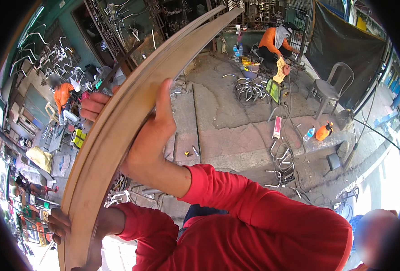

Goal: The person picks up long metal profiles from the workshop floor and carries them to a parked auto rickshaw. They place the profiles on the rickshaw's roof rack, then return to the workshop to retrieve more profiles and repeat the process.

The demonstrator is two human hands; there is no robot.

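A long brown plank (114, 122), wood-like and ridged along its length, slants from the lower left to the top centre. It looks bowed, though I cannot tell how much of that is the lens. My right hand (150, 140) grips its middle from the right, thumb along the near face, fingertips showing past the left edge. Lower down, my left hand (96, 230) is closed round the bottom part, its fingers curling over the left edge. Red sleeves cover both forearms. The plank hides parts of both hands, and its lower end runs close to the picture's edge.
Two co-workers in orange, one crouching (272, 43) far right, one (63, 95) far left. Bent metal tubes (249, 90) and cables (294, 122) lie on the concrete floor (227, 122). A grey chair (328, 88), a water bottle (309, 134) and an orange bottle (323, 132) stand right.
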